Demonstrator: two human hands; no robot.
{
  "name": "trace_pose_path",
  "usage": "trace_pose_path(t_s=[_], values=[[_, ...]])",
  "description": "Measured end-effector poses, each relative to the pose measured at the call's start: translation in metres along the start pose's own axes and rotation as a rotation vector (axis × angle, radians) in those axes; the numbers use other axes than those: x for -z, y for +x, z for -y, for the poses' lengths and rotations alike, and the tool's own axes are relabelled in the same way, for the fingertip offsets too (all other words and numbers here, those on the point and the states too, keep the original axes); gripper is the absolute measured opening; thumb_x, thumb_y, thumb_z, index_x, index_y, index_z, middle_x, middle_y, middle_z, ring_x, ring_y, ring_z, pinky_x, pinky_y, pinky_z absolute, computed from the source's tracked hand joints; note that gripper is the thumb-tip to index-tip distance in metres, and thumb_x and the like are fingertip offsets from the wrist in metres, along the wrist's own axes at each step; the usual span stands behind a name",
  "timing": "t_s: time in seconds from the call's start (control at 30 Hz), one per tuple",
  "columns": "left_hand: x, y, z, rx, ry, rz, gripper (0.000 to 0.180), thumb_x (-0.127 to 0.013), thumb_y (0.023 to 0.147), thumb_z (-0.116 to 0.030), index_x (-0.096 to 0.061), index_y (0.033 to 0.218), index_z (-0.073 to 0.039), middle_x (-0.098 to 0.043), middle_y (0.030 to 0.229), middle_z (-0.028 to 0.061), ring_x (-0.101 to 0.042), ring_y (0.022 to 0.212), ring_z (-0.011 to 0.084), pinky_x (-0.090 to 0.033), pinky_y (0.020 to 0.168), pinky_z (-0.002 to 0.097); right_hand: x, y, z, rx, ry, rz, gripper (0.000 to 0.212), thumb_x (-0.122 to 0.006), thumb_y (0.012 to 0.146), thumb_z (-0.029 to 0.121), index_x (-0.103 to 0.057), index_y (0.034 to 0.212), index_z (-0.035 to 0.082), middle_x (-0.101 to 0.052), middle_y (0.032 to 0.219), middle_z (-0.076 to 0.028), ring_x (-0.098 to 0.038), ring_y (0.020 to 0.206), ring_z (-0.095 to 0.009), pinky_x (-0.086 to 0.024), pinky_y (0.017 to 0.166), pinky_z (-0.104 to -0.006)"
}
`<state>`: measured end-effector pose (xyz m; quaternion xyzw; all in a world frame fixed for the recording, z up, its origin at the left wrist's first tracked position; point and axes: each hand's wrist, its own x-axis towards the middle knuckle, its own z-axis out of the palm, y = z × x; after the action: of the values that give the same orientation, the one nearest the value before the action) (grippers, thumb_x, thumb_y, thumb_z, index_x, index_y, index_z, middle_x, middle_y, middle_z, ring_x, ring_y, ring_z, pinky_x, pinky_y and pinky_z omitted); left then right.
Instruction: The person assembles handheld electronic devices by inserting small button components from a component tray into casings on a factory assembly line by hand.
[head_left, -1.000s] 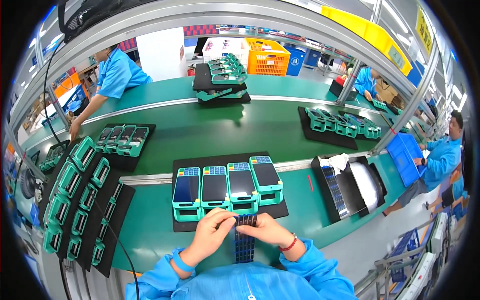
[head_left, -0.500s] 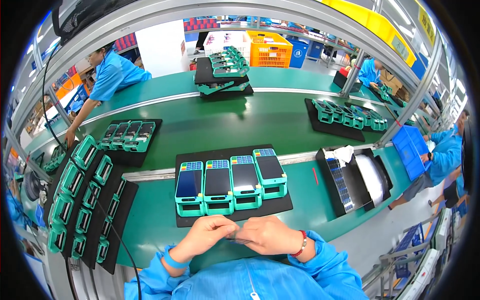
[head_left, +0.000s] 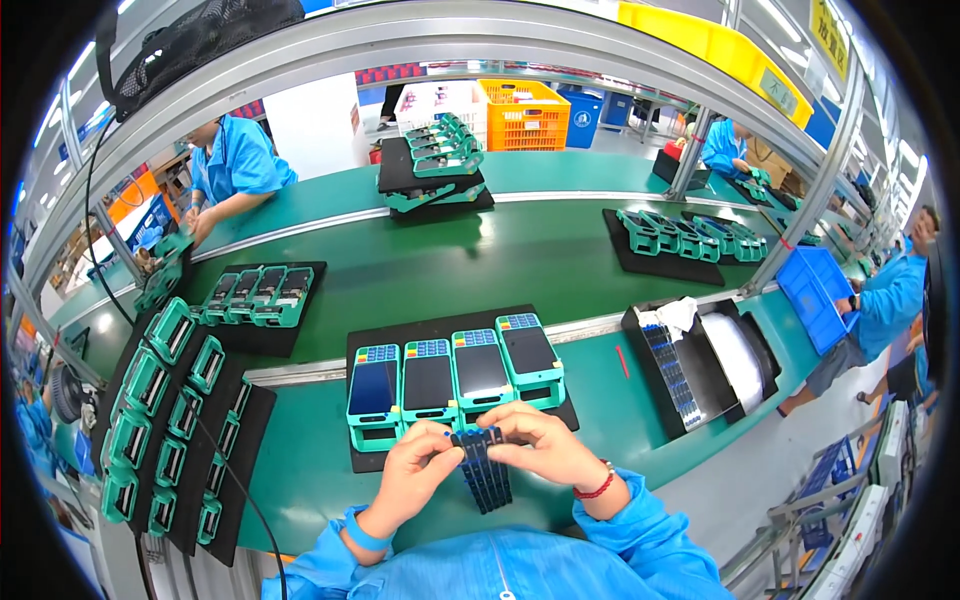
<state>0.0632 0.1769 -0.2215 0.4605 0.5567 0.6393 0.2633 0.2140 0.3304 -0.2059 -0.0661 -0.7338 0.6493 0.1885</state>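
Between my two hands hangs a dark strip sheet (head_left: 487, 480), made of narrow black bands with blue tips along its top edge. My left hand (head_left: 412, 475) pinches its upper left corner with thumb and fingers. On the opposite upper corner, my right hand (head_left: 545, 452) has a similar pinch. Just beyond my hands, a row of green-framed payment terminals (head_left: 428, 378) with dark screens and coloured keypads lies on a black mat (head_left: 400, 335). My fingers cover part of the lower ends of the middle terminals.
Racked green frames (head_left: 127, 440) stand at the left, crossed by a black cable (head_left: 235, 465). At the right, a black box (head_left: 690, 405) holds similar strips and white sheets, near a red stick (head_left: 622, 361). Beyond are more terminals (head_left: 262, 290) and co-workers in blue (head_left: 240, 160).
The strip sheet, earlier mostly hidden in my closed hands, now hangs in full view between them. The far-left co-worker has drawn back upright and holds a green piece.
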Motion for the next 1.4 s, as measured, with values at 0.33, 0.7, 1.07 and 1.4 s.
trace_pose_path(t_s=[0.33, 0.7, 1.07, 1.4], values=[[-0.02, 0.007, 0.002, 0.088, 0.215, -0.072, 0.013, -0.062, 0.086, -0.009, -0.066, 0.092, 0.001, -0.063, 0.079, 0.008, -0.059, 0.072, 0.016, -0.046, 0.066, 0.0275, 0.011, 0.0, 0.004, 0.094, -0.286, -0.265, 0.025, -0.076, 0.074, 0.013, -0.064, 0.096, 0.008, -0.05, 0.127, -0.013, -0.045, 0.124, -0.031, -0.037, 0.101, -0.0409], [-0.051, 0.028, 0.016, -0.332, 0.878, 0.099, 0.009, -0.066, 0.078, -0.015, -0.066, 0.081, -0.006, -0.062, 0.082, 0.004, -0.055, 0.082, 0.0251, -0.04, 0.076, 0.0394, 0.063, 0.011, -0.059, 0.266, -0.517, -0.866, 0.008, -0.069, 0.077, 0.005, -0.062, 0.079, 0.004, -0.053, 0.123, -0.017, -0.043, 0.125, -0.037, -0.036, 0.101, -0.0435], [-0.075, 0.062, 0.034, -0.436, 1.179, 0.26, 0.016, -0.065, 0.078, -0.021, -0.062, 0.073, -0.006, -0.05, 0.134, 0.0086, -0.035, 0.13, 0.0424, -0.024, 0.105, 0.0616, 0.064, 0.013, -0.102, 0.187, -0.702, -0.845, 0.018, -0.071, 0.079, 0.011, -0.063, 0.094, 0.005, -0.049, 0.127, -0.017, -0.047, 0.121, -0.032, -0.041, 0.096, -0.0408], [-0.075, 0.067, 0.033, -0.378, 1.142, 0.297, 0.014, -0.067, 0.079, -0.021, -0.064, 0.079, -0.008, -0.05, 0.133, 0.0048, -0.039, 0.125, 0.0393, -0.023, 0.103, 0.0613, 0.088, 0.021, -0.09, -0.21, -0.067, -0.574, 0.051, -0.069, 0.083, 0.016, -0.043, 0.124, 0.001, -0.055, 0.118, -0.018, -0.058, 0.095, -0.019, -0.048, 0.081, -0.0313]])
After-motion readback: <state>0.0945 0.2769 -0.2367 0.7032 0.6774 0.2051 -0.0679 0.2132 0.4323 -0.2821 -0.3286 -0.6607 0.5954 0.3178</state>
